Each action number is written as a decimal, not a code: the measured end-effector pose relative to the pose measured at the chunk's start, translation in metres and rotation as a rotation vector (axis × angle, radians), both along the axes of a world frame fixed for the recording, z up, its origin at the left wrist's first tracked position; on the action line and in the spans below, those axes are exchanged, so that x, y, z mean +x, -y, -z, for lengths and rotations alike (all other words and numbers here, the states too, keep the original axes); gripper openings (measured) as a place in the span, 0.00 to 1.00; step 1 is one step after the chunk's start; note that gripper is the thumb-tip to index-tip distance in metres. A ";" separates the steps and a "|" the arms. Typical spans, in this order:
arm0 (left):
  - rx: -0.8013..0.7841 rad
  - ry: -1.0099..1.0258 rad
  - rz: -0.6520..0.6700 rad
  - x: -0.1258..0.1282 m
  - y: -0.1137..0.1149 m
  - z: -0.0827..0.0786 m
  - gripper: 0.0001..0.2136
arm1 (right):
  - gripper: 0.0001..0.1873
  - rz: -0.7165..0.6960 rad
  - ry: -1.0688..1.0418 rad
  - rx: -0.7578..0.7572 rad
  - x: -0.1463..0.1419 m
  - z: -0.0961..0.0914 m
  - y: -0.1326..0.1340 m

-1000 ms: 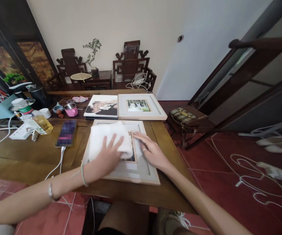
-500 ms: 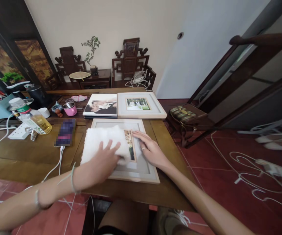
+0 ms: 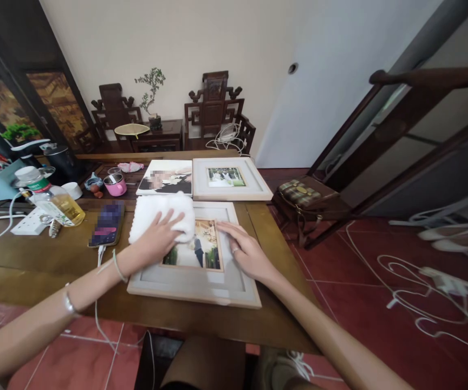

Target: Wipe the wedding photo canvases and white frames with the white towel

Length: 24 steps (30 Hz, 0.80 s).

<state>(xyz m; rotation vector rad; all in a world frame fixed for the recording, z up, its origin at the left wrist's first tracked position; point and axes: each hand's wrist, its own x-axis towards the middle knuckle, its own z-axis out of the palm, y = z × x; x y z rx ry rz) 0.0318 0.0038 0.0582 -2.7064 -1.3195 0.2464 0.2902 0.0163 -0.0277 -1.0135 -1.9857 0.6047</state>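
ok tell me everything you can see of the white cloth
The white cloth looks thick, soft and fluffy, with a bumpy left edge. It lies over the far-left part of the near picture frame, hiding part of the photo inside. The left hand rests palm down on it; the right hand is apart from it. Its underside is hidden.

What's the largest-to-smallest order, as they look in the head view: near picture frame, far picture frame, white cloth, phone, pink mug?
1. Near picture frame
2. Far picture frame and white cloth: too close to rank, with the left hand partly covering the cloth
3. Phone
4. Pink mug
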 end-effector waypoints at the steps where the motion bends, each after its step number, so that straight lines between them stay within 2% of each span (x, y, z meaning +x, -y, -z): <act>1: 0.016 0.003 0.009 -0.002 -0.010 0.002 0.15 | 0.30 -0.001 0.000 0.002 0.000 0.000 0.000; 3: 0.024 -0.002 0.026 -0.004 -0.017 0.003 0.14 | 0.29 0.001 0.000 0.003 0.000 0.000 0.000; 5: 0.006 -0.026 0.029 0.000 -0.008 0.001 0.14 | 0.29 0.006 0.005 -0.001 0.000 0.000 0.000; 8: -0.034 -0.069 0.043 0.012 0.031 -0.005 0.14 | 0.30 0.015 0.011 -0.012 0.000 0.001 0.000; 11: -0.092 -0.089 0.176 0.026 0.073 -0.012 0.10 | 0.28 0.022 0.002 -0.017 -0.001 0.000 0.000; 14: -0.096 -0.019 0.247 0.040 0.090 -0.015 0.09 | 0.24 0.041 -0.008 -0.021 -0.003 -0.003 0.002; 16: -0.046 0.048 0.204 0.050 0.080 -0.011 0.12 | 0.22 0.054 -0.006 -0.031 -0.003 -0.005 0.003; 20: 0.043 0.095 0.123 0.067 0.029 0.005 0.14 | 0.24 0.078 -0.039 -0.061 -0.002 -0.006 0.005; 22: 0.025 0.086 0.112 0.073 0.007 0.013 0.13 | 0.25 0.090 -0.061 -0.059 -0.001 -0.006 0.005; 24: -0.001 0.076 0.128 0.077 -0.004 0.018 0.14 | 0.26 0.097 -0.071 -0.050 -0.001 -0.006 0.006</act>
